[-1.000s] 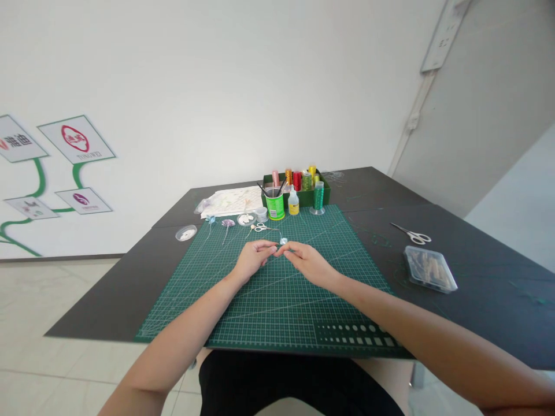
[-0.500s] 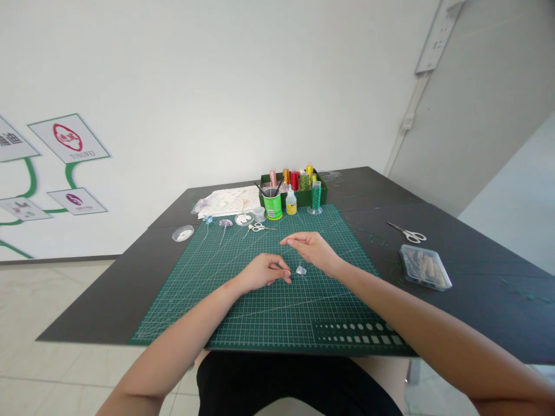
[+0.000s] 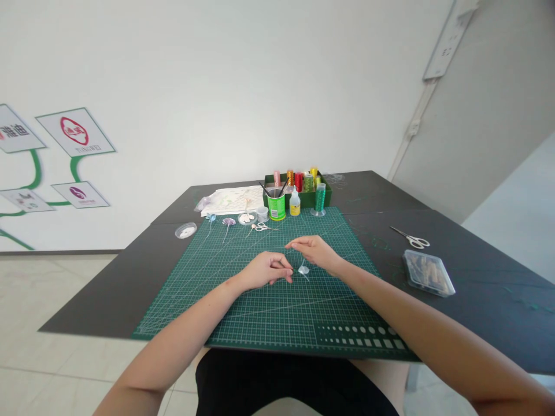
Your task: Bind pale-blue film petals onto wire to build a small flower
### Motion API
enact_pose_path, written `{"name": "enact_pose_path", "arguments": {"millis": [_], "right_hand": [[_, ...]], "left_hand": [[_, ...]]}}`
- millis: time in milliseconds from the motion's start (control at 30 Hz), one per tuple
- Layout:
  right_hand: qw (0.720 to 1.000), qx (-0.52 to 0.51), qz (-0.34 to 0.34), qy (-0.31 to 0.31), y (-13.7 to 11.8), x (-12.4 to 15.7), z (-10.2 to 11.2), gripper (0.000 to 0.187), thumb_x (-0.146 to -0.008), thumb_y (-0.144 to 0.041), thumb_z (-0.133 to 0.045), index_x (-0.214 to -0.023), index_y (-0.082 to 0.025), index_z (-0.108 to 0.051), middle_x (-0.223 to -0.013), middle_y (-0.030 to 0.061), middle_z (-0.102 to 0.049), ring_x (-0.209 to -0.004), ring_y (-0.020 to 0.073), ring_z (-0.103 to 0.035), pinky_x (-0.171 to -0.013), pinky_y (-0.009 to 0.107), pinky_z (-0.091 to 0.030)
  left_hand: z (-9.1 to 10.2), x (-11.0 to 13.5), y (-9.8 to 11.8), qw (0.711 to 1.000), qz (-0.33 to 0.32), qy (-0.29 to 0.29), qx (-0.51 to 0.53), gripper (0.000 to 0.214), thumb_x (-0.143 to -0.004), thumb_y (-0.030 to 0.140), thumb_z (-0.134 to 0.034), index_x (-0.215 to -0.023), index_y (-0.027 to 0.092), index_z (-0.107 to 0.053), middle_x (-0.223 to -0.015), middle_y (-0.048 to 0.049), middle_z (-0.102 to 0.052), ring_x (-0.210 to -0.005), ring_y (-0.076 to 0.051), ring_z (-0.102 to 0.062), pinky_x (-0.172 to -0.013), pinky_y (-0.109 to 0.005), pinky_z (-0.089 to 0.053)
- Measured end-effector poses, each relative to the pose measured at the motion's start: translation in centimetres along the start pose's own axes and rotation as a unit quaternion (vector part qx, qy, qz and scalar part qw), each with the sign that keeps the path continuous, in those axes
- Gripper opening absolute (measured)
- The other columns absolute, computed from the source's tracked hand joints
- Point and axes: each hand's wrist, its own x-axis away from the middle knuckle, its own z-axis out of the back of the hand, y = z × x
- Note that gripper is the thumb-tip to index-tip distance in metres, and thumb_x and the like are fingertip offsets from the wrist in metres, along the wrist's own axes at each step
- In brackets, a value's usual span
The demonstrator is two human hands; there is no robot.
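Note:
My left hand (image 3: pixel 262 270) rests on the green cutting mat (image 3: pixel 269 300) with its fingers pinched together; a thin wire seems to run from them to a small pale translucent piece (image 3: pixel 303 269) just to its right. My right hand (image 3: pixel 315 252) hovers a little above and behind that piece, fingertips pinched as if on a fine thread too thin to make out. The two hands are a few centimetres apart near the middle of the mat.
At the mat's far edge stand a green cup of tools (image 3: pixel 276 205), a small glue bottle (image 3: pixel 295 203), a green box of thread spools (image 3: pixel 303 184), small scissors (image 3: pixel 261 227) and little wired flowers (image 3: pixel 227 223). Larger scissors (image 3: pixel 411 238) and a clear plastic box (image 3: pixel 428 273) lie at the right.
A second ago both hands pinched the piece together farther back on the mat. They have since drawn towards me and apart, the left staying low, the right rising slightly.

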Motion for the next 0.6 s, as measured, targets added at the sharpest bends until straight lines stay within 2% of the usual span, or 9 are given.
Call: {"name": "enact_pose_path", "arguments": {"millis": [100,233,433,600], "right_hand": [[1.000,-0.005,-0.017,-0.011,0.3,-0.2,0.2,0.042,-0.081,-0.045,-0.054,-0.098,-0.011,-0.071,-0.042,-0.0094,-0.029,-0.038,0.0063,-0.022,-0.039,0.021,-0.016],[0.999,0.009,-0.032,-0.020,0.3,-0.3,0.4,0.041,-0.079,-0.043,-0.057,-0.095,-0.009,-0.072,-0.045,-0.0071,-0.037,-0.041,0.0057,-0.024,-0.040,0.021,-0.016],[0.997,0.035,-0.029,-0.057,0.5,-0.3,0.6,0.041,-0.082,-0.042,-0.054,-0.099,-0.009,-0.072,-0.043,-0.0085,-0.030,-0.039,0.0057,-0.023,-0.040,0.021,-0.014],[0.995,0.062,-0.033,-0.067,0.3,-0.2,0.7,0.037,-0.082,-0.040,-0.055,-0.095,-0.011,-0.074,-0.043,-0.0076,-0.033,-0.038,0.0058,-0.025,-0.039,0.021,-0.016]], "left_hand": [[0.0,0.1,0.1,0.999,-0.021,0.038,-0.007,0.029,-0.078,0.041,-0.066,-0.081,0.013,-0.059,-0.076,-0.0071,-0.073,-0.041,-0.004,-0.043,-0.041,-0.018,-0.033],[0.3,0.0,0.3,0.992,-0.052,0.113,-0.005,0.030,-0.078,0.042,-0.065,-0.083,0.012,-0.060,-0.078,-0.0075,-0.073,-0.042,-0.004,-0.042,-0.041,-0.017,-0.033],[1.0,-0.4,0.4,0.965,-0.068,0.250,0.035,0.033,-0.076,0.044,-0.066,-0.086,0.013,-0.059,-0.071,-0.0048,-0.070,-0.041,-0.004,-0.039,-0.041,-0.017,-0.032],[1.3,-0.7,0.1,0.957,-0.047,0.277,0.080,0.041,-0.075,0.044,-0.067,-0.101,0.012,-0.062,-0.072,-0.0054,-0.070,-0.040,-0.003,-0.037,-0.040,-0.017,-0.028]]}}
